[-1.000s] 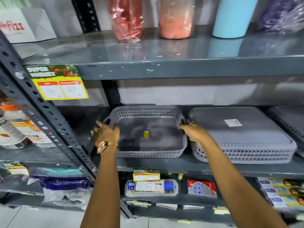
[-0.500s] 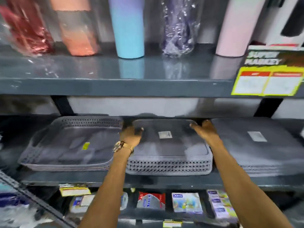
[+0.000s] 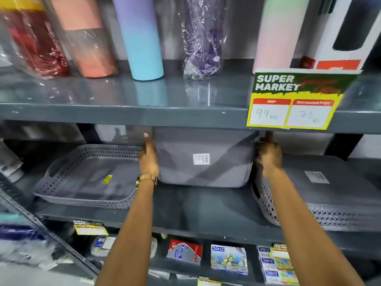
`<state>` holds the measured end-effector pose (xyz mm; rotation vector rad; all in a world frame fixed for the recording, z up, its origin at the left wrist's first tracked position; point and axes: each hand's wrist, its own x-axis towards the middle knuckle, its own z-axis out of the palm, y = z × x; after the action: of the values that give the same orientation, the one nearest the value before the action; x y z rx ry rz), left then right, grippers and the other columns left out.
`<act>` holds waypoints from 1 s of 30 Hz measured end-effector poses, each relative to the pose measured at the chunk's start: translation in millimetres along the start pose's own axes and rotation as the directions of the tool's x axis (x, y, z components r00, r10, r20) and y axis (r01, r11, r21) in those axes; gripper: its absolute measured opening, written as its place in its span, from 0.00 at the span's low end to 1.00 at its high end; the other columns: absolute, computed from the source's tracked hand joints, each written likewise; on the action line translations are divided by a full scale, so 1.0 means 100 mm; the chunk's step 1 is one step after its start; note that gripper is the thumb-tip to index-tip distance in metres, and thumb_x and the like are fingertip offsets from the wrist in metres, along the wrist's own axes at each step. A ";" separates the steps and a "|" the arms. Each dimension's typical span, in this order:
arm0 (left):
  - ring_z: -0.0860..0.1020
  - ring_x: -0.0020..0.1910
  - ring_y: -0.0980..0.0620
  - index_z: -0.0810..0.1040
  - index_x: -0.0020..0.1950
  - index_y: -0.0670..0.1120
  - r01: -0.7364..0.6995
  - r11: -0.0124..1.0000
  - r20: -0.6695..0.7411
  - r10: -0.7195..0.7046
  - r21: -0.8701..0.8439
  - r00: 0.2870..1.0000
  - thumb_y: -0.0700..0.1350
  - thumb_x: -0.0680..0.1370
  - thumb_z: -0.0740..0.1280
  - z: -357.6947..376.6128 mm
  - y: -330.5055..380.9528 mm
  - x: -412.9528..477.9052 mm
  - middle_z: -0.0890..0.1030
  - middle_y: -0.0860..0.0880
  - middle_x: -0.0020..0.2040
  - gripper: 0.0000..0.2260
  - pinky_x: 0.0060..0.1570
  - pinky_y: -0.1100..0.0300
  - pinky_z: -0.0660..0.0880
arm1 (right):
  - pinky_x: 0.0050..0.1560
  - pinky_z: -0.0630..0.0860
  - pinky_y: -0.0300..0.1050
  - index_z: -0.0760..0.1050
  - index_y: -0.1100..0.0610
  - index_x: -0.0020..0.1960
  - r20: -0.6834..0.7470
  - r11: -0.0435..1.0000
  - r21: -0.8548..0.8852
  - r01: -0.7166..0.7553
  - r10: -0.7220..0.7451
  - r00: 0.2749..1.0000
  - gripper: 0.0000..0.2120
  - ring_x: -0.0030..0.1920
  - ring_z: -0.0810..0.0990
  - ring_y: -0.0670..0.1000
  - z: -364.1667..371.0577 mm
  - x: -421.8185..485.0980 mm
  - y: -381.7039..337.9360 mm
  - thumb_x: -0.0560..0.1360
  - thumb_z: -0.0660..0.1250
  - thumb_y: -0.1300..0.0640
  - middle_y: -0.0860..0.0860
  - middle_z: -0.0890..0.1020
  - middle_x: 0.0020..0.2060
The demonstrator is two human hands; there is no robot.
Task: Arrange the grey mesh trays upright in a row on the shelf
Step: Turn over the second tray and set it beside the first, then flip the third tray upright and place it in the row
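Three grey mesh trays are seen on the middle shelf (image 3: 206, 211). The centre tray (image 3: 204, 159) is held upright at the back of the shelf, its solid base turned toward the camera with one white barcode label (image 3: 201, 158) on it, and its top edge is hidden behind the upper shelf (image 3: 123, 114). It is clasped at both sides: the left hand (image 3: 148, 159) is pressed flat against its left edge with the fingers pointing up, and the right hand (image 3: 268, 157) is closed around its right edge, so each grip is grasping the same tray. One gold watch (image 3: 146, 180) is worn on the left wrist. A second tray (image 3: 90, 178) is lying flat and open side up to the left, with one yellow sticker (image 3: 107, 179) inside. A third tray (image 3: 329, 195) is lying upside down to the right, just beside the right hand, with one white label (image 3: 316, 177) on its base; whether more are stacked under it cannot be told. Five tumblers are stood on the upper shelf: red (image 3: 37, 42), orange (image 3: 86, 38), blue (image 3: 140, 38), purple in wrap (image 3: 202, 38) and pink (image 3: 276, 38). One white box (image 3: 342, 32) is stood at the far right. One price sign (image 3: 296, 100) reading "SUPER MARKET" is fixed to the upper shelf edge. Small packets (image 3: 228, 259) are laid on the lower shelf, too blurred to be counted.
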<state>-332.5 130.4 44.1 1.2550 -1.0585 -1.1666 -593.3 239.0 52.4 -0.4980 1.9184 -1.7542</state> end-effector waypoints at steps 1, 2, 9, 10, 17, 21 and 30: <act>0.73 0.67 0.38 0.75 0.68 0.45 0.051 0.998 0.000 -0.051 -0.046 0.999 0.78 0.66 0.54 -0.05 0.03 -0.01 0.75 0.39 0.68 0.44 0.70 0.43 0.68 | 0.32 0.73 0.43 0.79 0.53 0.32 0.004 0.999 0.028 -0.039 0.039 0.999 0.30 0.35 0.72 0.55 -0.06 0.02 0.05 0.70 0.54 0.29 0.52 0.79 0.33; 0.74 0.66 0.37 0.75 0.68 0.46 0.063 0.997 0.017 -0.062 -0.043 0.998 0.79 0.64 0.54 -0.11 0.01 -0.04 0.77 0.38 0.67 0.47 0.69 0.42 0.69 | 0.38 0.78 0.49 0.79 0.53 0.37 -0.001 0.997 0.028 -0.073 0.073 0.997 0.33 0.39 0.76 0.57 -0.11 -0.05 0.06 0.67 0.53 0.26 0.55 0.80 0.40; 0.70 0.69 0.42 0.64 0.75 0.46 0.110 0.969 0.140 -0.143 0.223 0.980 0.77 0.69 0.46 -0.44 -0.41 -0.23 0.73 0.40 0.70 0.46 0.70 0.44 0.63 | 0.62 0.73 0.63 0.69 0.68 0.67 0.087 0.934 -0.329 -0.141 0.179 0.980 0.40 0.57 0.76 0.65 -0.20 -0.51 0.46 0.75 0.51 0.33 0.67 0.76 0.58; 0.65 0.74 0.41 0.63 0.76 0.46 0.125 0.956 0.134 -0.165 0.264 0.977 0.75 0.71 0.45 -0.48 -0.48 -0.24 0.67 0.40 0.75 0.44 0.73 0.44 0.58 | 0.64 0.71 0.63 0.67 0.66 0.69 0.093 0.924 -0.348 -0.157 0.201 0.975 0.40 0.62 0.74 0.66 -0.20 -0.55 0.58 0.75 0.51 0.33 0.67 0.74 0.63; 0.72 0.66 0.34 0.65 0.74 0.42 -0.128 0.850 0.165 0.049 0.512 0.985 0.62 0.78 0.56 -0.52 -0.70 -0.43 0.76 0.34 0.64 0.31 0.68 0.42 0.68 | 0.67 0.64 0.54 0.68 0.64 0.68 0.133 0.898 -0.424 -0.117 0.189 0.973 0.32 0.68 0.69 0.62 -0.24 -0.79 0.77 0.79 0.52 0.39 0.63 0.70 0.69; 0.71 0.66 0.32 0.64 0.73 0.36 -0.440 0.491 0.321 0.311 0.752 0.895 0.52 0.78 0.63 0.16 -0.55 -0.69 0.72 0.32 0.67 0.29 0.66 0.43 0.68 | 0.43 0.70 0.48 0.75 0.58 0.39 0.119 0.972 -0.233 -0.033 0.062 0.991 0.29 0.40 0.73 0.54 -0.74 -0.50 0.48 0.68 0.62 0.30 0.57 0.74 0.37; 0.82 0.50 0.36 0.81 0.51 0.40 -0.473 0.748 0.622 0.104 0.465 0.776 0.48 0.71 0.58 1.52 -0.45 -1.40 0.84 0.35 0.50 0.18 0.52 0.44 0.79 | 0.46 0.73 0.49 0.79 0.66 0.51 -0.016 0.925 -0.378 0.052 -0.062 0.998 0.17 0.46 0.81 0.58 -1.73 0.21 0.11 0.77 0.63 0.51 0.60 0.80 0.44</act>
<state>-502.7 250.9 12.4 1.1407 -2.1442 -0.9818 -709.6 369.4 48.4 -0.6724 2.2948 -1.4290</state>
